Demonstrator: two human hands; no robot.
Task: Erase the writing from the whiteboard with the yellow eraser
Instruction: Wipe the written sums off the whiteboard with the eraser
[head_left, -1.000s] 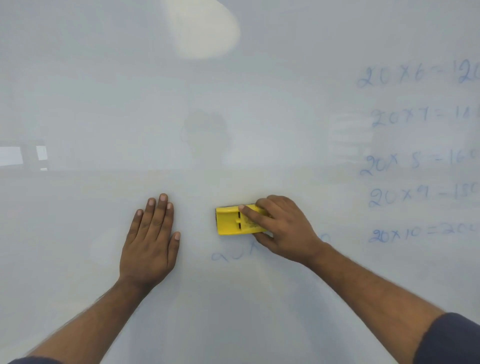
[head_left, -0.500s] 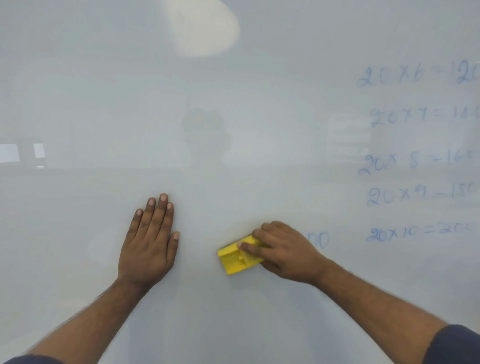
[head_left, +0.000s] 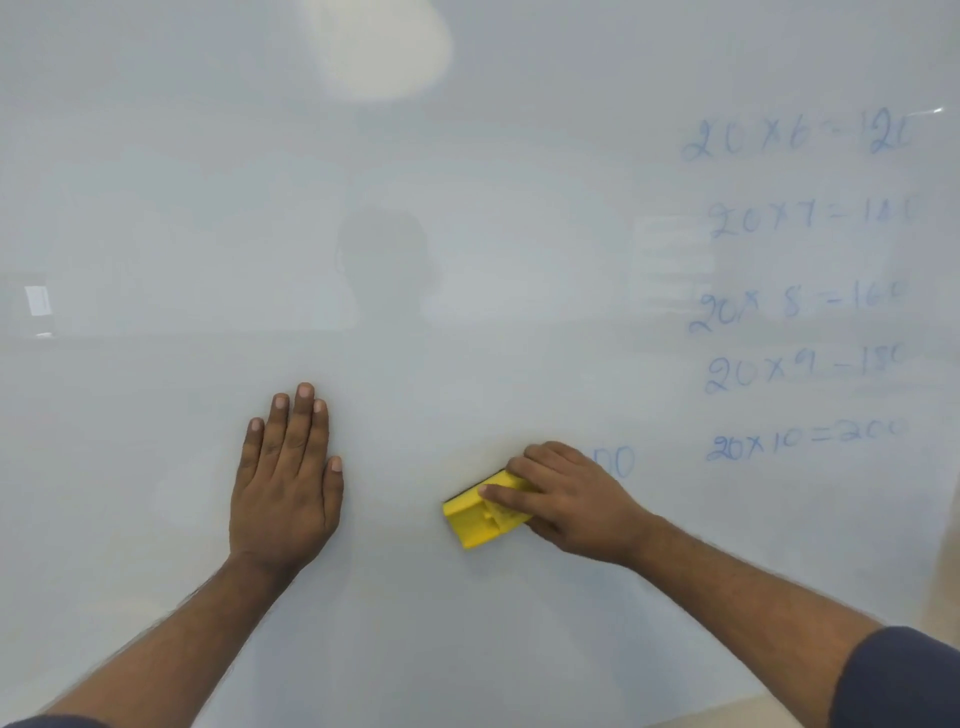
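Low on the wide, glossy white whiteboard (head_left: 467, 260), right of centre, I see the right hand (head_left: 569, 501) gripping the yellow plastic block eraser (head_left: 480, 517). Its fingers (head_left: 511, 493) curl over the top of the eraser and the grip is closed around it, pressing it against the board. The eraser sits tilted, its left end lower than the end hidden under the hand.

Well to the left of it, I see the left hand (head_left: 288, 483) lying flat on the board, palm down, fingers straight and close together, pointing upward, holding nothing. The two hands are apart, with bare board between them.

Just beside the right hand's knuckles, to the right, a faint blue fragment reading "00" (head_left: 618, 461) shows. Farther right, a column of blue handwritten multiplication lines (head_left: 800, 291) runs down the board, from "20 x 6" at the top to "20 x 10 = 200" at the bottom; the ends of the upper lines are blurred. A pale oval light reflection (head_left: 379, 47) sits at the board's top edge, and a dark blue sleeve (head_left: 904, 680) covers the right upper arm at the lower right corner.
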